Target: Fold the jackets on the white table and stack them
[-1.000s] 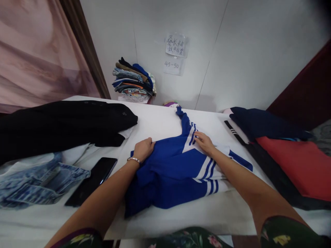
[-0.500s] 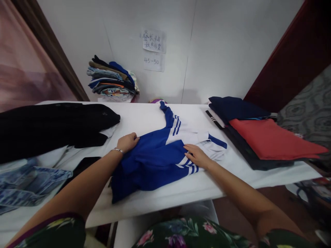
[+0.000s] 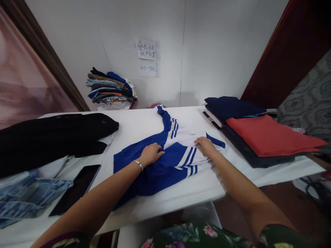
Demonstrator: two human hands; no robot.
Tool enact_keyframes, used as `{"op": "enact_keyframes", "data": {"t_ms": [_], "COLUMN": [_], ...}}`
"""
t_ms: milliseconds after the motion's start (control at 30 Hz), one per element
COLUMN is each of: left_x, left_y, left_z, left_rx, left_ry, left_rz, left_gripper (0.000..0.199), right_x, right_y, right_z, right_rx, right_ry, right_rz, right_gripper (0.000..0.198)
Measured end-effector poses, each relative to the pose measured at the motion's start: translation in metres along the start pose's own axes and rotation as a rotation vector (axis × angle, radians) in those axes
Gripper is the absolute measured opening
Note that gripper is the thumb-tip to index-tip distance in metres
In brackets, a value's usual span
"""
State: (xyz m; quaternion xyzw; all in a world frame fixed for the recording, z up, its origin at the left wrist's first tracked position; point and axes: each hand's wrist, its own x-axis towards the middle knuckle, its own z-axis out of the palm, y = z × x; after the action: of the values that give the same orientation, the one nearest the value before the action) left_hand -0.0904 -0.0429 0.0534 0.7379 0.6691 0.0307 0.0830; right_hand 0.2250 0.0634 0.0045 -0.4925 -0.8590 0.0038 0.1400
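A long-sleeved blue and white jacket (image 3: pixel 160 177) with striped bands lies across the white table, one sleeve stretched toward the wall. My left hand (image 3: pixel 152 154) is on the blue part near the middle, its fingers bent and closed on the cloth. On the white part close to the blue collar, my right hand (image 3: pixel 206 146) pinches the fabric between thumb and fingers. Part of the jacket's lower left side is hidden behind my left forearm.
Folded clothes, with a red garment (image 3: pixel 271 136) on them, are stacked at the right. A black garment (image 3: pixel 57 137), light jeans (image 3: pixel 33 196) and a dark tablet-like slab (image 3: pixel 77 189) lie left. Another clothes pile (image 3: pixel 111 88) stands against the wall (image 3: pixel 214 51).
My left hand has moved right, from the jacket's left edge to its middle. My right hand has shifted slightly right and up onto the white part, and the front blue edge has straightened.
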Motion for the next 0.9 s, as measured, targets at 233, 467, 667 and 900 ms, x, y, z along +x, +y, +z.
{"op": "enact_keyframes", "data": {"t_ms": [233, 467, 667, 900], "left_x": [-0.005, -0.006, -0.010, -0.006], "left_y": [0.001, -0.009, -0.009, -0.001], "left_z": [-0.002, -0.001, 0.003, 0.004], "left_rx": [-0.023, -0.251, -0.232, -0.075], "left_ry": [-0.041, -0.109, -0.016, -0.092], "left_rz": [0.050, 0.062, 0.118, 0.126], "left_gripper": [0.018, 0.013, 0.021, 0.013], "right_x": [0.003, -0.004, -0.006, -0.009], "right_y": [-0.001, -0.011, -0.011, -0.018], "right_z": [-0.004, -0.010, -0.011, 0.002], "right_rx": [0.033, -0.043, -0.050, 0.222], "right_ry": [0.016, -0.062, -0.053, 0.054], "right_rz": [0.045, 0.163, 0.169, -0.223], "right_gripper": [0.034, 0.031, 0.029, 0.038]}}
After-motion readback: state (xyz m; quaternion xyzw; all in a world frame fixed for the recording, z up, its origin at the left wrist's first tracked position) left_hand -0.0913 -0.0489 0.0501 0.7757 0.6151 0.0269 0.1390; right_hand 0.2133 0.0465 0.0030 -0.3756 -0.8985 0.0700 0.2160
